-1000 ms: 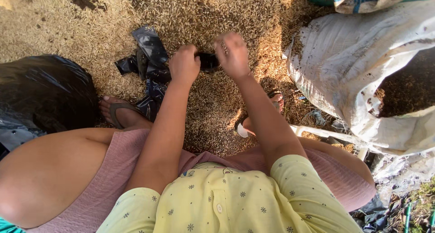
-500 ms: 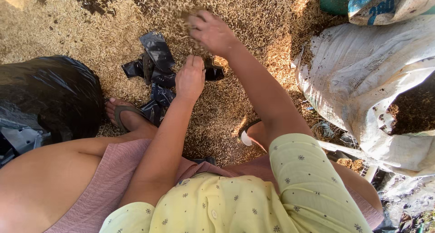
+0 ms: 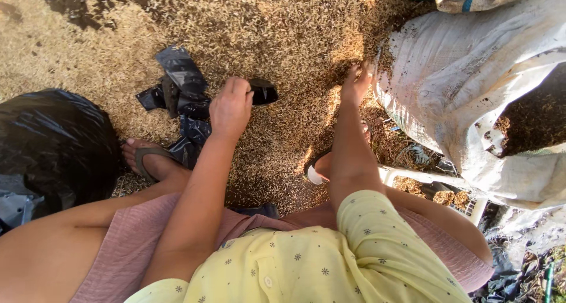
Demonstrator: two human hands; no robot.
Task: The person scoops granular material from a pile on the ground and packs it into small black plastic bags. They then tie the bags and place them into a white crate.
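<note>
Nearest the camera are a yellow dotted sleeve (image 3: 377, 244) and pink shorts (image 3: 135, 244), above a sandalled foot (image 3: 150, 158) planted on the grain-strewn ground (image 3: 283, 38). To the near left lies a bulging black plastic sack (image 3: 53, 141).

A little farther out, the left hand (image 3: 231, 105) is curled into a fist around the rim of a small black plastic bag (image 3: 183, 88), which lies crumpled on the husks just left of centre. The bag looks limp and mostly flat, so little seems to have gone into it as yet.

Farther right, the right hand (image 3: 358, 82) reaches down into the loose husks at the edge of a large white woven sack (image 3: 471, 85). Its fingers are pressed into the grain, and whether they are closed around a handful cannot be told. Much loose husk lies about, so most of the gathering appears undone.
</note>
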